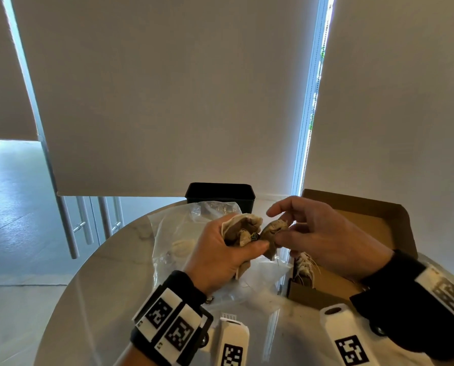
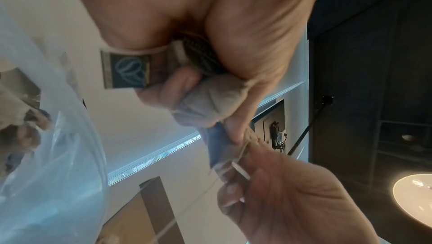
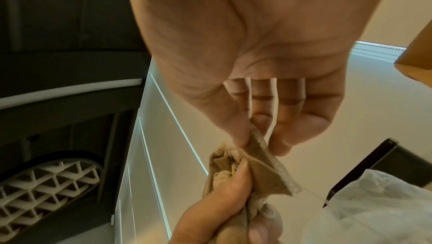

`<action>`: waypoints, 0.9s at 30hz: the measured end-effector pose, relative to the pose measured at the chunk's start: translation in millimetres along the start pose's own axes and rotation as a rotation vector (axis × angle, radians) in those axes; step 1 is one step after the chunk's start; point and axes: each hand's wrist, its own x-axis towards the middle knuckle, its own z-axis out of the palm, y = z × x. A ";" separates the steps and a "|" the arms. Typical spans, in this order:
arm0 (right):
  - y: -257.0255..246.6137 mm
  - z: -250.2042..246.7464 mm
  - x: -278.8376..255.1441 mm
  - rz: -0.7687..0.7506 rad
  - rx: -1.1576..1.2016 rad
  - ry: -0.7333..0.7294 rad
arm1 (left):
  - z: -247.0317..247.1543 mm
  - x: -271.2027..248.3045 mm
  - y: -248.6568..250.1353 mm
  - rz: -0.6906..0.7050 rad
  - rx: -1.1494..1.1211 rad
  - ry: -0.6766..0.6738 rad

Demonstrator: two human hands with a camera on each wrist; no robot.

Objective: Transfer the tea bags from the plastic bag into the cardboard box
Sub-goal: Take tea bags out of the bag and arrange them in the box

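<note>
My left hand [image 1: 228, 249] grips a bunch of brown tea bags [image 1: 243, 228] above the round table. My right hand [image 1: 313, 233] pinches one tea bag [image 1: 272, 231] from that bunch between thumb and fingers; in the right wrist view this tea bag [image 3: 266, 166] hangs from the pinch. A dark paper tag [image 2: 127, 69] dangles under my left hand [image 2: 187, 26]. The clear plastic bag [image 1: 183, 241] lies crumpled on the table beneath my left hand, with a few pale bags inside. The open cardboard box [image 1: 365, 225] stands at the right, with several tea bags [image 1: 306, 262] in its near-left corner.
A black bin [image 1: 220, 196] stands behind the plastic bag at the table's far edge. The box's lid stands up at the back right. Roller blinds and a window fill the background; the table's edge [image 1: 70, 283] curves round at left.
</note>
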 end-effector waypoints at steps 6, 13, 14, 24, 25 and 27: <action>3.0 3.6 2.6 -0.030 -0.096 0.012 | -0.2 1.4 2.3 0.060 0.084 0.025; 8.6 19.3 -1.5 0.078 -0.206 -0.182 | -4.3 0.6 8.9 0.064 -0.030 0.116; 11.2 25.1 -2.5 0.126 -0.236 -0.241 | -4.5 0.7 10.2 0.071 -0.050 0.126; 24.3 24.0 -15.7 0.131 -0.233 -0.246 | -8.8 3.8 10.6 0.013 -0.206 0.245; 23.5 19.3 -16.5 0.128 -0.217 -0.204 | -9.5 3.9 10.0 0.002 -0.205 0.254; 19.4 10.4 -17.4 0.108 -0.136 -0.121 | -11.4 4.2 8.4 -0.024 -0.202 0.265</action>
